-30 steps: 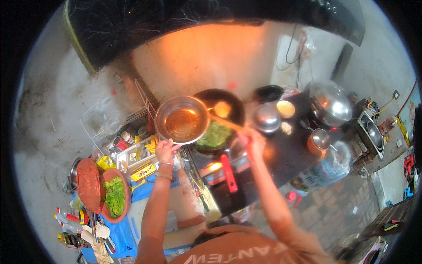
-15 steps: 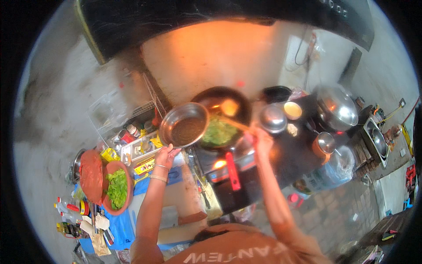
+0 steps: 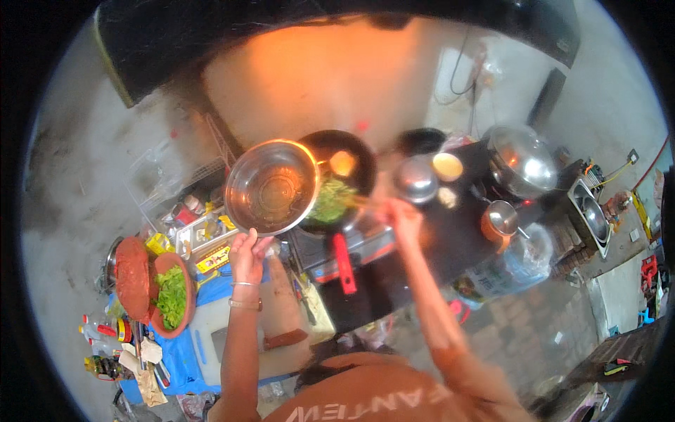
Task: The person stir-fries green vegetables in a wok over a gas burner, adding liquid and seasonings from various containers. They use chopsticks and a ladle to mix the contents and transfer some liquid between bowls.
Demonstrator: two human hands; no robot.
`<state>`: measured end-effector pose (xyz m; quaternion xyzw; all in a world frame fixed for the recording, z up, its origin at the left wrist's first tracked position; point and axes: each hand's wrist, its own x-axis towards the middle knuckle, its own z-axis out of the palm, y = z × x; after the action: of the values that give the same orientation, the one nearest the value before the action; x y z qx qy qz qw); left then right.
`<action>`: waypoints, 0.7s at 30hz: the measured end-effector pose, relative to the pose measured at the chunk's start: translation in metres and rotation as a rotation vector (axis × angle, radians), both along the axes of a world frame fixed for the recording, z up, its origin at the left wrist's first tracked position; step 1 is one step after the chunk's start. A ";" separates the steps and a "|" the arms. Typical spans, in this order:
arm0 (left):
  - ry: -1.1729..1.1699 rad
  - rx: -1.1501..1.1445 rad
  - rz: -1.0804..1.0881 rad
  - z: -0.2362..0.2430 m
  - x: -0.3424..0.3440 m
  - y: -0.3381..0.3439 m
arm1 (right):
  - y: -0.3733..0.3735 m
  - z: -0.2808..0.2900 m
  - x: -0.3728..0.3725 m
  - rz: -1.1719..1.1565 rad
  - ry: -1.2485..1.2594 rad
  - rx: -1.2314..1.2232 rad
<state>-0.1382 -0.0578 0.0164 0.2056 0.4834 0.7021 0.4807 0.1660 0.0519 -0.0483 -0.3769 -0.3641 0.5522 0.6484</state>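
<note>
- Clock directions are taken from the wok's middle, with 12 away from the person.
- The dark wok [image 3: 362, 155] sits over the gas stove [image 3: 376, 244], with cooked-looking greens [image 3: 330, 202] in its near half; its red handle [image 3: 344, 264] points to 6 o'clock, presumably so it lies within easy reach.
- The left hand [image 3: 248, 254], at 8 o'clock, is closed on the near rim of a wide steel bowl [image 3: 271, 184], thumb and fingers pinching the edge.
- That bowl hangs at 9 o'clock, its mouth visible and its side overlapping the wok's edge from this view; the rim grip likely suits a light vessel and keeps fingers off the wok.
- The right hand [image 3: 401, 221], blurred at 4 o'clock, appears curled around a wooden utensil [image 3: 362, 202] reaching in to the greens; its length probably spares the hand the heat. Exact finger positions cannot be told.
- At 3 o'clock a rounded steel vessel [image 3: 416, 179] stands on the dark surface [image 3: 439, 243], just beside the wok.
- At 8 o'clock, well apart, a terracotta-coloured basket [image 3: 188, 313] holds raw leaves [image 3: 170, 297].
</note>
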 end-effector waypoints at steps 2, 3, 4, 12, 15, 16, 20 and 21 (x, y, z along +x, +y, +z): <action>-0.006 -0.035 0.007 0.012 0.038 -0.008 | -0.008 0.010 0.021 -0.119 0.133 -0.040; -0.031 -0.033 -0.035 0.016 0.058 -0.010 | -0.010 0.008 0.041 -0.157 0.145 0.007; -0.054 -0.030 -0.069 0.014 0.076 -0.011 | -0.015 0.016 0.060 -0.150 0.242 0.000; -0.291 -0.211 -0.438 -0.059 0.287 -0.044 | -0.110 -0.022 0.276 -0.665 0.439 0.022; -0.311 -0.390 -0.420 -0.133 0.331 -0.037 | -0.148 -0.043 0.298 -0.697 0.400 0.000; -0.306 -0.444 -0.396 -0.156 0.344 -0.033 | -0.159 -0.048 0.303 -0.696 0.372 -0.009; -0.288 -0.545 -0.326 -0.215 0.382 -0.017 | -0.183 -0.037 0.297 -0.665 0.301 -0.062; -0.329 -0.572 -0.331 -0.220 0.385 -0.012 | -0.180 -0.033 0.288 -0.682 0.246 -0.051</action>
<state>0.2469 -0.0696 -0.2037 0.0229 0.5364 0.4751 0.6971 0.4540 -0.1278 -0.0812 -0.4234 -0.1229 0.3544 0.8246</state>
